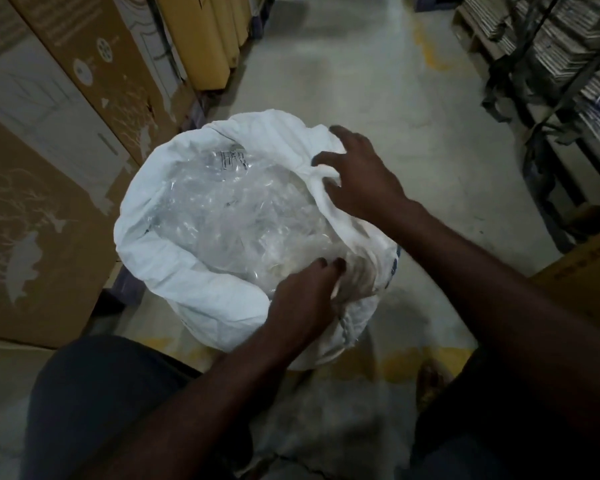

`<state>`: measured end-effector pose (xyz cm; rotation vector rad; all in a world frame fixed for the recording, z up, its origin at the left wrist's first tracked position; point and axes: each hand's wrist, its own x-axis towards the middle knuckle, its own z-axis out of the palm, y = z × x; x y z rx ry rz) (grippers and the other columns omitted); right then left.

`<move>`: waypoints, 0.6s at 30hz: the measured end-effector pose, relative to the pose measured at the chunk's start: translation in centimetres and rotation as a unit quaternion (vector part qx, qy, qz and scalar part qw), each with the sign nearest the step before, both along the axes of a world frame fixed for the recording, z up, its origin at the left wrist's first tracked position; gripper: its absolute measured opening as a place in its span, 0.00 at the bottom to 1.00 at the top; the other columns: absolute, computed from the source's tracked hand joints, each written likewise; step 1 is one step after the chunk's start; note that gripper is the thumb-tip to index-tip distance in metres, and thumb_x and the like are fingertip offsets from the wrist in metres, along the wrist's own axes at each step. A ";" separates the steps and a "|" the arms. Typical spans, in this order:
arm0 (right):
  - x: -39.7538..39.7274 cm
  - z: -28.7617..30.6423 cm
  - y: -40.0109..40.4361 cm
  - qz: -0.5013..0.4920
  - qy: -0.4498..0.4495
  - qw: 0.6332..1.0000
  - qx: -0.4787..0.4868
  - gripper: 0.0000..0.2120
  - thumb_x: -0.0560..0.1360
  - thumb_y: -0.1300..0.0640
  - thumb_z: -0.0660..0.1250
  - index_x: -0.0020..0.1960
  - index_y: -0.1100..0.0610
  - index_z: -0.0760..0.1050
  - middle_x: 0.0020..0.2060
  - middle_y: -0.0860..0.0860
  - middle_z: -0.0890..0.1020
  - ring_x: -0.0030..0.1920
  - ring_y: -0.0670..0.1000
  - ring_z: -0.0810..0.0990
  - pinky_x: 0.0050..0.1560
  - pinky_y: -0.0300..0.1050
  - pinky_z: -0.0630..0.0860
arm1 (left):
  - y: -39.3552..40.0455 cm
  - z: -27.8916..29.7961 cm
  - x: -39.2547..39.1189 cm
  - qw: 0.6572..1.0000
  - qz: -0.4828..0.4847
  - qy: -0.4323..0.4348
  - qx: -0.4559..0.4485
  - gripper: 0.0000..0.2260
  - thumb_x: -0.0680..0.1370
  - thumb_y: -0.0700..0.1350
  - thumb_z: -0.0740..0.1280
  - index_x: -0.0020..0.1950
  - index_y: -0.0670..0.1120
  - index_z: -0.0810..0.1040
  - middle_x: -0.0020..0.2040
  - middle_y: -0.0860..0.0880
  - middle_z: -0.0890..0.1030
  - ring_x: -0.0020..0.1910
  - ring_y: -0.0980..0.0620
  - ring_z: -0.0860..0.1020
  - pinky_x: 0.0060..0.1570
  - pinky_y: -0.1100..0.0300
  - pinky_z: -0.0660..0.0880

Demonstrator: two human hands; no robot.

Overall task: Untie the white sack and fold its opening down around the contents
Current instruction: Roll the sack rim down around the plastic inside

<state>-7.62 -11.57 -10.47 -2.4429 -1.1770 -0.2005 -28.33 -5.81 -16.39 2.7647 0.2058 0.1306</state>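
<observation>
The sack [194, 271] stands on the floor [378, 81] before me, boxes [49, 209] to my left, shelves [568, 64] right.

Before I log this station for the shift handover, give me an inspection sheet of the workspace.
Surface: bare concrete floor with worn yellow markings.
Job's things: white sack stands open, rim partly rolled down; clear plastic contents exposed.
Clutter: nothing seen loose on the floor.
Grippers: left hand at the near rim; right hand pressing the far-right rim; grip blurred.
Cables: nothing seen.
Surroundings: cardboard cartons on the left, shelving with stacked goods on the right.
</observation>
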 end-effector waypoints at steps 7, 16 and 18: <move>4.1 -3.7 5.9 -0.005 0.018 0.980 -0.200 0.35 0.79 0.56 0.70 0.79 0.32 0.64 0.86 0.51 0.38 0.74 0.73 0.68 0.61 0.81 0.71 | 0.7 -0.5 0.4 0.990 -0.104 -0.048 0.083 0.24 0.73 0.46 0.53 0.63 0.54 0.80 0.47 0.51 0.79 0.38 0.46 0.79 0.33 0.58 0.60; 9.6 -3.0 -4.8 -0.193 -0.116 0.951 -0.214 0.18 0.85 0.58 0.57 0.73 0.49 0.74 0.64 0.53 0.79 0.59 0.68 0.78 0.55 0.57 0.74 | 4.7 1.1 6.1 0.982 -0.107 -0.082 0.136 0.27 0.70 0.39 0.69 0.66 0.61 0.77 0.50 0.52 0.79 0.43 0.43 0.80 0.28 0.55 0.69; 9.6 -2.4 -7.5 -0.226 -0.108 0.943 -0.219 0.19 0.84 0.59 0.58 0.73 0.50 0.74 0.63 0.53 0.79 0.58 0.68 0.78 0.55 0.58 0.74 | 4.8 1.7 7.6 0.979 -0.109 -0.098 0.142 0.28 0.70 0.39 0.69 0.66 0.61 0.78 0.50 0.52 0.80 0.43 0.43 0.81 0.29 0.55 0.71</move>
